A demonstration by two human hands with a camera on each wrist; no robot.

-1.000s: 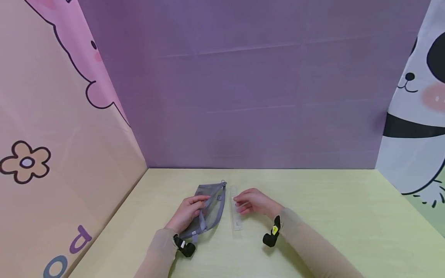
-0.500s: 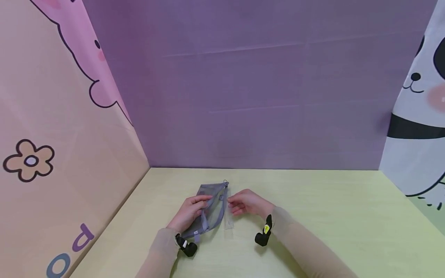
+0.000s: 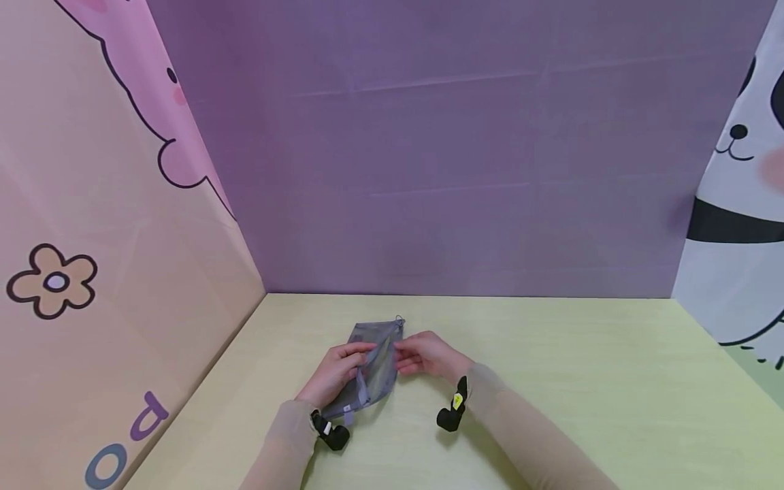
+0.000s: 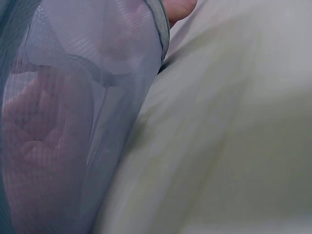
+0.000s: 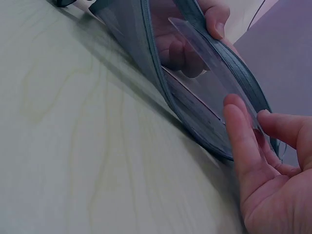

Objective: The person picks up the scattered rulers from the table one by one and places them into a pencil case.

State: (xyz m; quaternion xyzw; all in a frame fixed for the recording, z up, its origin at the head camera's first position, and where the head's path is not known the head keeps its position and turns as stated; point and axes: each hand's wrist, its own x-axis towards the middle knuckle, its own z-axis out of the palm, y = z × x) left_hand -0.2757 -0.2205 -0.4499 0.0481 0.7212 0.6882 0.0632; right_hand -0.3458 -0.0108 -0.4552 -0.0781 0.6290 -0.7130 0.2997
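Observation:
A grey-purple mesh zipper pouch is tilted up over the table, its zippered mouth spread and facing right. My left hand grips the pouch by one side of the mouth. In the right wrist view its thumb lies over the zipper edge, and its fingers show through the mesh. My right hand pinches a clear plastic ruler between thumb and fingers right at the mouth. Most of the ruler lies inside the pouch, between the two zipper edges. The mesh fills much of the left wrist view.
Pale wood-grain table stretches around both hands. A purple backdrop stands behind it, with a cartoon-printed panel on the left and another panel on the right. Each wrist wears a small black camera.
My right hand has moved left with the ruler, from beside the pouch into its mouth. The left hand keeps its grip on the pouch, nearly still.

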